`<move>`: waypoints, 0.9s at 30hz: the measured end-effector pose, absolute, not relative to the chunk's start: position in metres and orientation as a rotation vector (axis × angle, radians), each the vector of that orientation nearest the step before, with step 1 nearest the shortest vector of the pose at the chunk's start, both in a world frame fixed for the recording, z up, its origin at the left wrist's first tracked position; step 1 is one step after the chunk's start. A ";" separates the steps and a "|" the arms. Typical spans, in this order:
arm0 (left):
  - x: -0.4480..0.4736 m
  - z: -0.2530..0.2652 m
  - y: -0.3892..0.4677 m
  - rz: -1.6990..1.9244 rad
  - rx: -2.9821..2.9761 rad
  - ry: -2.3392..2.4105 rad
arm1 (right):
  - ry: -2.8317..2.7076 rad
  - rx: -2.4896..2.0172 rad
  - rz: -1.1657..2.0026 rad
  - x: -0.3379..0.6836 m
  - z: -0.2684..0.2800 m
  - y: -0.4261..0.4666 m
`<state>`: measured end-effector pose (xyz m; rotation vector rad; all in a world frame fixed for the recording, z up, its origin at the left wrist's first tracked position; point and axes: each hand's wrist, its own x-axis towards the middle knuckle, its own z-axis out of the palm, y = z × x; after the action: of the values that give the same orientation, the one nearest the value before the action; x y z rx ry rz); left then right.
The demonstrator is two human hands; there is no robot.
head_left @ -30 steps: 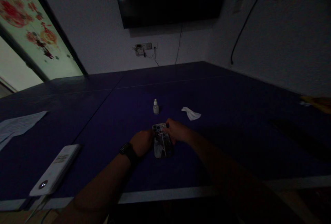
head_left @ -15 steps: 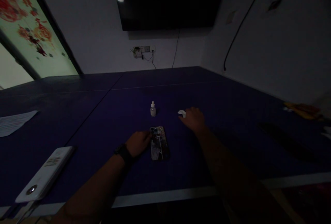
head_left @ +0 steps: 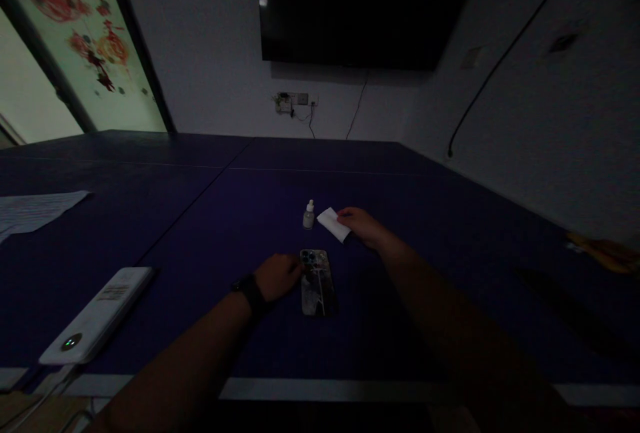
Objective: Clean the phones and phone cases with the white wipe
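Note:
A phone [head_left: 318, 283] lies flat on the blue table, its camera side up, in a dark patterned case. My left hand [head_left: 278, 275], with a black watch on the wrist, rests against the phone's left edge. Its fingers are curled and closed at that edge, partly hidden. In my right hand [head_left: 361, 223] is a folded white wipe [head_left: 334, 224], pinched by its right side between thumb and fingers. Just left of the wipe stands a small dropper bottle [head_left: 309, 217] with a white top, upright behind the phone.
On the left lies a white power bank [head_left: 97, 316] with cables at its near end. A printed sheet [head_left: 40, 213] is farther back on that side. Toward the right edge are a dark flat object [head_left: 563, 306] and a yellow packet [head_left: 605, 251]. A screen hangs on the wall.
My right hand has turned, and the white wipe, mostly covered before, now shows flat beside the bottle. My left hand stays at the phone. The whole view has shifted slightly.

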<state>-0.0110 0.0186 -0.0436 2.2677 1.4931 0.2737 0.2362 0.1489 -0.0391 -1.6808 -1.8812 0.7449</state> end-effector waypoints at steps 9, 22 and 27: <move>-0.011 -0.041 0.017 0.269 2.264 1.480 | -2.136 -1.791 0.782 0.218 -0.049 0.188; -0.010 -0.041 0.014 0.284 2.200 1.491 | -2.422 -1.498 0.234 0.222 -0.039 0.171; -0.012 -0.035 0.013 0.281 2.185 1.649 | -2.522 -1.374 0.142 0.230 -0.050 0.141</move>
<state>-0.0123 0.0129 -0.0354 2.1845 1.6494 0.2807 0.2300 0.1415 -0.0496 -1.3739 -2.5224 0.1415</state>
